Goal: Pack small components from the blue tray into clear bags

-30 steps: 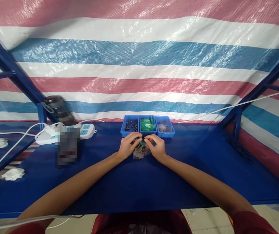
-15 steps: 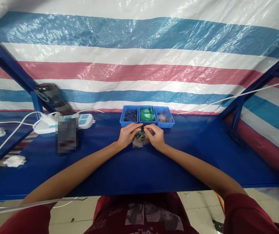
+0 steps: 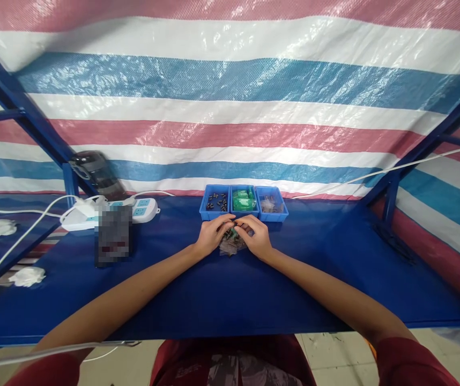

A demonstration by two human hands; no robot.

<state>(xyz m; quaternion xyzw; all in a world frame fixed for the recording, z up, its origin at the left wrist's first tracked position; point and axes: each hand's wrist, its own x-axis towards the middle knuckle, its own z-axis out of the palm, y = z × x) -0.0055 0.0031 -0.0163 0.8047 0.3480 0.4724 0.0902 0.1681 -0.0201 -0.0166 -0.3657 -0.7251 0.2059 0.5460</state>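
Observation:
My left hand (image 3: 213, 235) and my right hand (image 3: 255, 236) meet fingertip to fingertip just in front of three blue bins. Between the pinched fingers is a tiny dark piece (image 3: 234, 222), too small to name. Beneath them lies a pile of small parts and clear plastic bags (image 3: 231, 245), partly covered by the hands. The left bin (image 3: 203, 210) contains several small dark parts (image 3: 217, 202). Green packets (image 3: 244, 198) fill the middle bin, and the right bin (image 3: 280, 217) has small clear bags (image 3: 271, 205) in it.
On the left of the blue table (image 3: 230, 300) are a white power strip (image 3: 145, 210) with plugged cables, a blurred dark object (image 3: 113, 234) and a dark bottle (image 3: 99, 174). Crumpled white tissues (image 3: 27, 276) lie farther left. A black cable (image 3: 393, 242) rests at right.
The view has tilted up a little, so everything sits lower in the picture. My fingertips have come closer together around the tiny dark piece.

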